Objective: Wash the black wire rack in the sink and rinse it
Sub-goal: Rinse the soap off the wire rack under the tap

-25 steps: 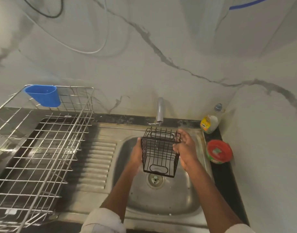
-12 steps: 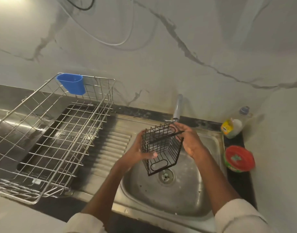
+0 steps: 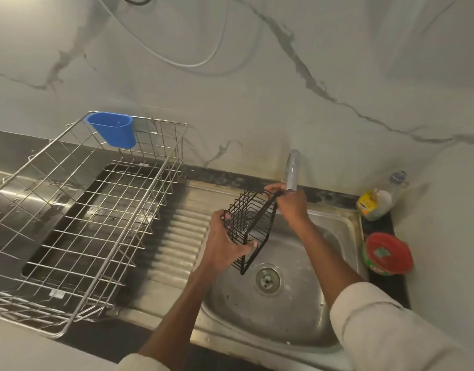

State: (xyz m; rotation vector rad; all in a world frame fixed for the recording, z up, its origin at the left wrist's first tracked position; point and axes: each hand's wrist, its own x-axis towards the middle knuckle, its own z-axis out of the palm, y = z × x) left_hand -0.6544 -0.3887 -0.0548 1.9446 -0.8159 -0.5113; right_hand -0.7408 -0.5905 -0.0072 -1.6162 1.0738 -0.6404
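Black wire rack (image 3: 250, 227) is held tilted over the sink (image 3: 335, 223), just under the tap (image 3: 292, 170), above and left of the drain (image 3: 268, 280). Left hand (image 3: 221, 243) grips its lower side, right hand (image 3: 290, 203) pinches its top edge by the tap. No running water or suds are visible, so washing looks barely begun or between stages; rinsing seems still to do

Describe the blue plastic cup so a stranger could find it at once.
Left of the steel sink stands a large silver wire dish rack. A blue plastic cup hangs on its far rim near the wall, the only blue, solid thing among bare wires.
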